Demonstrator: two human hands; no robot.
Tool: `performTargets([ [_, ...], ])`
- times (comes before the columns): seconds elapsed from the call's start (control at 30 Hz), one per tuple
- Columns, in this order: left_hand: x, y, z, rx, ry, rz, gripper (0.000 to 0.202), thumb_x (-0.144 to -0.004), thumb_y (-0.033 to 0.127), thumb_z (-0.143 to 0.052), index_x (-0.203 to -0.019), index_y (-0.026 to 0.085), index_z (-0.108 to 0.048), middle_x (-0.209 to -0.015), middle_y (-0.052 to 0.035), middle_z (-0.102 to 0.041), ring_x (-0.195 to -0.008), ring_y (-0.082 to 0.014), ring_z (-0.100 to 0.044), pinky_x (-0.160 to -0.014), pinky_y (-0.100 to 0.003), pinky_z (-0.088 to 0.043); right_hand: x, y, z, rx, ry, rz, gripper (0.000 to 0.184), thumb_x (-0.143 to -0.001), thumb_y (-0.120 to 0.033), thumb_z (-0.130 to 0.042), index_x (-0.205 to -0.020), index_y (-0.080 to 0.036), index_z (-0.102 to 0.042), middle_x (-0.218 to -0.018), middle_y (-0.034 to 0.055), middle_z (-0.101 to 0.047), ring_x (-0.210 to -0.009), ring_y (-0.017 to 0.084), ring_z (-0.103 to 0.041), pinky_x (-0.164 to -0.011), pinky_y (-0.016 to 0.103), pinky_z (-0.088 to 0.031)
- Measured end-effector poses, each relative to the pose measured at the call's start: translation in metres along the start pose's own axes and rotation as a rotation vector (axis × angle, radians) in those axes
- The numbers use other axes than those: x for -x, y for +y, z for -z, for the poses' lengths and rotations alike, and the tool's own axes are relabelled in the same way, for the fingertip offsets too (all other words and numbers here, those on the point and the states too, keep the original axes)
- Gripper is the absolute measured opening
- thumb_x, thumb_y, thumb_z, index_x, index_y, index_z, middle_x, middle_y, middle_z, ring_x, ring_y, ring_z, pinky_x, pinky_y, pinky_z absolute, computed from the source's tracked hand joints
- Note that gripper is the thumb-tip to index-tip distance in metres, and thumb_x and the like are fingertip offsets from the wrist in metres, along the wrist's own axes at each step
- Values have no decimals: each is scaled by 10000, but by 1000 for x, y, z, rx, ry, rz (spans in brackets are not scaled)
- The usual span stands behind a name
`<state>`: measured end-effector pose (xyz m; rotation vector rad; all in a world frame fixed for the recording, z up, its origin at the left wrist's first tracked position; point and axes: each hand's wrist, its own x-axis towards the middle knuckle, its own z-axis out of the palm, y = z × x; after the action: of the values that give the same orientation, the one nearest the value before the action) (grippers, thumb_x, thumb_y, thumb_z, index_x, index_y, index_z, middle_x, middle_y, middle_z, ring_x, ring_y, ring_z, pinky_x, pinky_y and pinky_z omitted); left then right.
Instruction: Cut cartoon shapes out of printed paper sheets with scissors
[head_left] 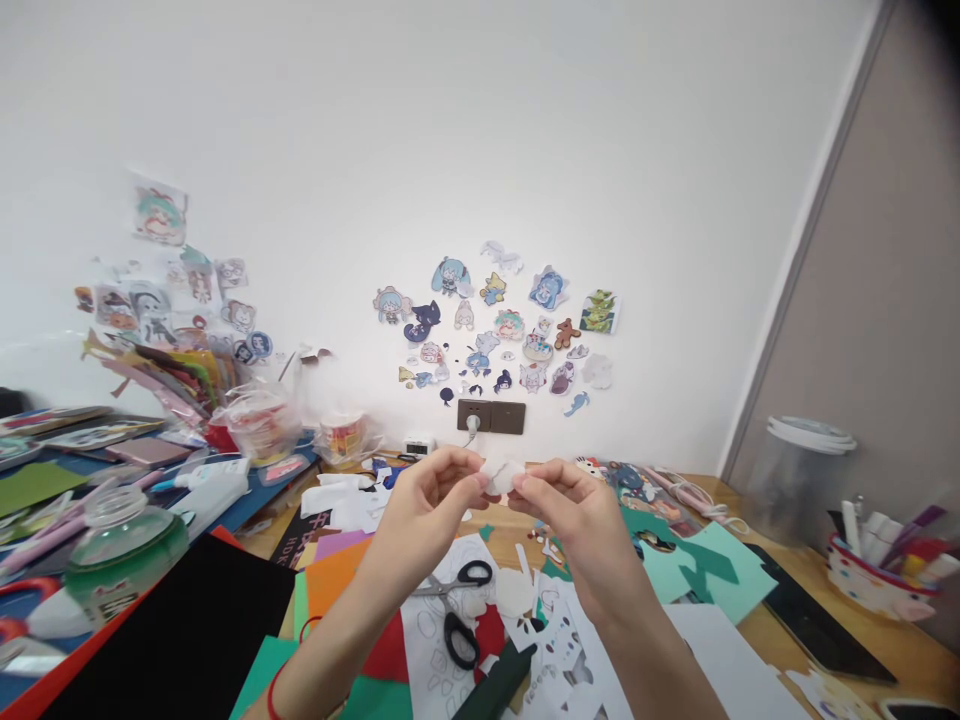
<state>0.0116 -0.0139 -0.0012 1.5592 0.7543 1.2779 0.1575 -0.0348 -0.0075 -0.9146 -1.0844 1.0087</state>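
A small white paper piece point(501, 477) is held up above the desk in front of the wall. My left hand point(442, 487) pinches its left side between thumb and fingers. On the opposite side, my right hand point(559, 492) pinches the right edge the same way. Below the hands, scissors with black handles point(459, 610) lie spread on a white sheet with drawn outlines point(431, 665). White and red paper scraps point(491, 630) surround them, and a dark green rolled or folded strip point(499, 685) lies nearby.
Paper cut-outs point(480, 340) cover part of the wall above a power socket point(491, 416). At left are black paper point(180, 630) and a green bottle point(124, 550). A phone-like black slab point(821, 620), a pen basket point(881, 575) and a clear bucket point(795, 480) stand or lie at right.
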Motion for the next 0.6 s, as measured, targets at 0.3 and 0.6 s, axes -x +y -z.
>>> performTargets([
  [0.3,2,1,0,-61,38,-54,152,-794,302,-558,-730,167,-582,-644,32,-549,-593,-78,-496,-553,-171,-406,9,-6,-4,228,-1,99,141,-681,-248,-671,-622,-167,-571,-679,5,-624,-640,133,-580,-600,242,-452],
  [0.6,4,2,-3,-77,4,-18,165,-821,330,-520,-781,174,-558,-671,35,-516,-624,-82,-463,-582,-180,-384,15,-7,-9,223,24,148,121,-680,-180,-626,-603,-174,-533,-709,3,-610,-632,121,-580,-597,235,-470],
])
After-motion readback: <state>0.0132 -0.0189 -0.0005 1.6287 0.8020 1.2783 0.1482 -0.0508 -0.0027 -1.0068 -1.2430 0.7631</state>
